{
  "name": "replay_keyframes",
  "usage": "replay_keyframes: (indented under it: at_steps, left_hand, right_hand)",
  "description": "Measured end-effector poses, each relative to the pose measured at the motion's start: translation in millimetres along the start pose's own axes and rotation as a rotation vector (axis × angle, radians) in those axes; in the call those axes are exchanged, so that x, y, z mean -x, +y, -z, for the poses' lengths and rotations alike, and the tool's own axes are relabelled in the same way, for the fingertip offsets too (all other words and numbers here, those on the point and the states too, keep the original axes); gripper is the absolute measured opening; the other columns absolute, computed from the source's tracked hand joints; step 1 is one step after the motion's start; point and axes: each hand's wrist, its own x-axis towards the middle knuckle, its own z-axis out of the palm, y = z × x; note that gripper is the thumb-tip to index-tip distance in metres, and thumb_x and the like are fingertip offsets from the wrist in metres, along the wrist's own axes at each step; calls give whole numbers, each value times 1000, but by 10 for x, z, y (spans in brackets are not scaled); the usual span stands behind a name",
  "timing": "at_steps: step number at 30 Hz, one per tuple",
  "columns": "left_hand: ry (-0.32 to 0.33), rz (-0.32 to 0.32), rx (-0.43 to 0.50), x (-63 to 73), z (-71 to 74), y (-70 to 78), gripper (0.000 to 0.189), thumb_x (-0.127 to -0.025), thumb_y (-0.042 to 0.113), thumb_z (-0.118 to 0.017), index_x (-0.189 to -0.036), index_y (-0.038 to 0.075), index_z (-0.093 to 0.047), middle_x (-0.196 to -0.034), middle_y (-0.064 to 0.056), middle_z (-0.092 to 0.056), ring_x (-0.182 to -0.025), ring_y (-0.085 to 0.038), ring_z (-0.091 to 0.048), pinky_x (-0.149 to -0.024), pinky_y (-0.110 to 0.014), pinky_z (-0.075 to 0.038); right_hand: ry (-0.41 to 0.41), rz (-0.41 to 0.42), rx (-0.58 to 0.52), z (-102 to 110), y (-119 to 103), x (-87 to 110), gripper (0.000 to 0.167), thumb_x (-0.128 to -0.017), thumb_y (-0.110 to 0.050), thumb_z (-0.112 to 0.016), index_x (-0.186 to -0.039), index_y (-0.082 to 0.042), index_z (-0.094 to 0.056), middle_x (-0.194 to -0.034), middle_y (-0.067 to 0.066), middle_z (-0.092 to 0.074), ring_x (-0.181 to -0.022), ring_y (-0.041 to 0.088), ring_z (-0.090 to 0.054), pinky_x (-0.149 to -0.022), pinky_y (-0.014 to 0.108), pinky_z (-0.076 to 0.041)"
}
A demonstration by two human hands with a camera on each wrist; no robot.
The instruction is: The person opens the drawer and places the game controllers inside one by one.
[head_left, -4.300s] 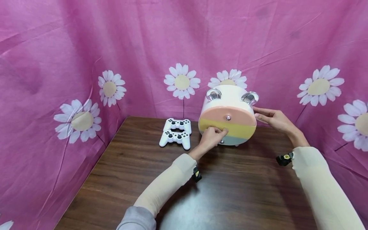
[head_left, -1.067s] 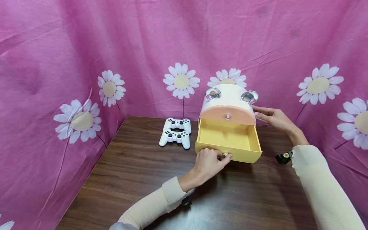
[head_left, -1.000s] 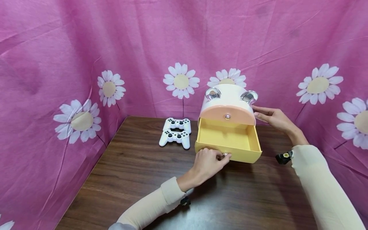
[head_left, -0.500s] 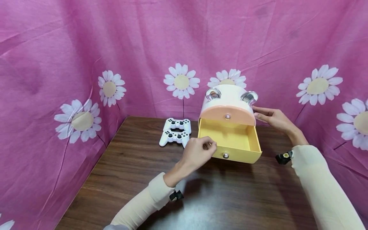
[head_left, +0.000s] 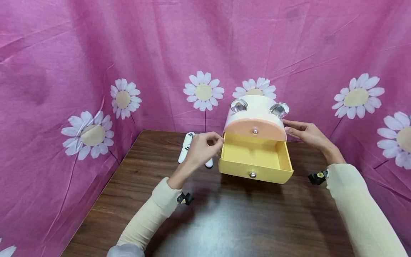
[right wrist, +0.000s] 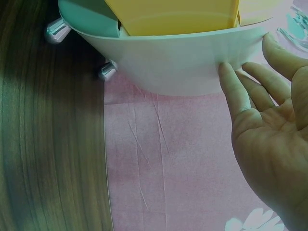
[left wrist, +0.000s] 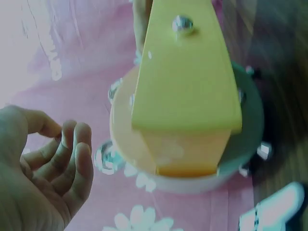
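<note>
A round white desktop drawer box (head_left: pixel 255 103) stands toward the back of the table, two silver domed ears on top. Its yellow middle drawer (head_left: pixel 237 168) is pulled out and holds nothing; a silver knob (head_left: pixel 252 175) sits on the front. Left of the box my left hand (head_left: pixel 203 148) hovers with loosely bent fingers, holding nothing, as the left wrist view also shows. It partly hides two white game controllers (head_left: pixel 183 155) lying one behind the other. My right hand (right wrist: pixel 264 115) touches the box's right side with nearly straight fingertips.
The brown wooden table (head_left: pixel 244 221) carries the box and controllers. A pink curtain (head_left: pixel 160 64) with white daisies hangs behind and at both sides. Above the pulled-out drawer is a closed peach drawer (head_left: pixel 240 126).
The yellow drawer was pulled out by its knob in my left hand. That hand then let go and moved left and away toward the controllers. My right hand stayed at the box's side.
</note>
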Motion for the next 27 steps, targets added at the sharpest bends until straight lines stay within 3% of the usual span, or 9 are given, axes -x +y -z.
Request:
replay_keyframes:
  at_steps: [6,8,9,13,15,23,27]
  left_hand:
    - [-69,-18,-15,-115,190,-184,13,-97,13,-69,-94,8,-81,-65,0,-70,-58,-17,-70,-56,-25,-53]
    - [-96,-30,-38,-162,237,-250,13,-98,13,-70,-96,8,-81,-67,-1,-71,-60,-15,-69,-57,-24,-52]
    - [-110,-37,-43,-186,259,-282,13,-98,13,-71,-97,7,-81,-69,-1,-72,-61,-13,-68,-57,-24,-53]
    - [-158,-56,-71,-290,342,-422,13,-98,15,-71,-99,7,-82,-74,-2,-74,-63,-10,-67,-62,-25,-56]
    - [-184,-53,-86,-331,384,-495,14,-97,14,-70,-100,9,-82,-77,-2,-75,-64,-10,-69,-64,-25,-57]
    - [-309,-68,-225,-443,518,-803,17,-95,9,-70,-107,8,-81,-93,-4,-79,-84,-16,-72,-80,-35,-60]
    - [-389,-66,-280,-459,575,-974,22,-95,7,-71,-116,5,-79,-106,-7,-80,-99,-22,-73,-92,-42,-60]
  right_hand:
    - [-14,-7,-18,-4,32,-4,66,-106,-56,-57,-163,-26,-44,-166,15,-44,-144,37,-51,-88,15,-46]
    - [-11,-6,-12,3,34,3,66,-105,-56,-58,-163,-25,-45,-165,15,-46,-135,23,-60,-87,16,-48]
    - [-8,-6,-10,8,34,8,66,-105,-56,-58,-163,-25,-45,-164,16,-46,-134,23,-60,-87,16,-48]
    - [-7,-7,-5,24,37,19,67,-105,-56,-57,-163,-25,-45,-164,17,-46,-134,25,-61,-86,15,-48]
    - [-12,-9,-7,24,39,20,67,-106,-56,-57,-163,-25,-43,-165,17,-45,-143,40,-53,-87,16,-47]
    - [-10,0,-12,17,13,18,66,-105,-55,-59,-163,-25,-44,-165,17,-45,-144,39,-52,-87,17,-47]
    - [-14,-2,-13,9,-7,8,67,-105,-56,-59,-163,-25,-44,-166,17,-44,-146,41,-50,-94,27,-47]
